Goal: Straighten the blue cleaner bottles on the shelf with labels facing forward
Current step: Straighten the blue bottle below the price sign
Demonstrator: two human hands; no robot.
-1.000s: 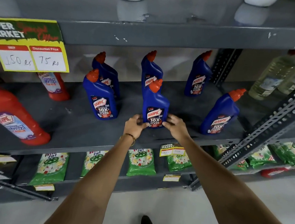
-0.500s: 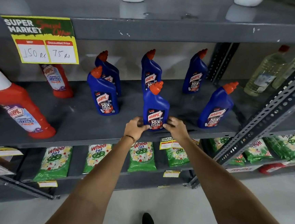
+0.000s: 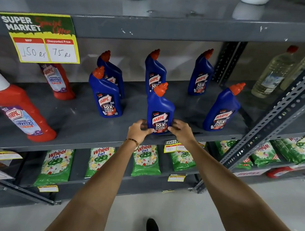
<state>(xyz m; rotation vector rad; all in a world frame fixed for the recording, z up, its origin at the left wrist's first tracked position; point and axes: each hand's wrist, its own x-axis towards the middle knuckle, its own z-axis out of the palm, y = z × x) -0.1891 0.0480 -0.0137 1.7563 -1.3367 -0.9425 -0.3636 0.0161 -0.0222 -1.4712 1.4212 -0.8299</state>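
Both my hands, left hand [image 3: 139, 130] and right hand [image 3: 180, 131], still clamp the front blue bottle [image 3: 160, 110]. It hasn't left its spot at the shelf [image 3: 84, 126] edge, label forward.

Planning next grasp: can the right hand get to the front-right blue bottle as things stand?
Probably yes. The front-right bottle stands alone near the shelf edge, with bare shelf between it and the right hand, which now grips the middle bottle and must let go first.

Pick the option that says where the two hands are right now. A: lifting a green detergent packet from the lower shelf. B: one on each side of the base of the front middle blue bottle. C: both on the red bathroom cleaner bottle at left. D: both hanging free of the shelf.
B: the left hand and right hand press against opposite sides of the front middle blue bottle near its base, on the shelf.
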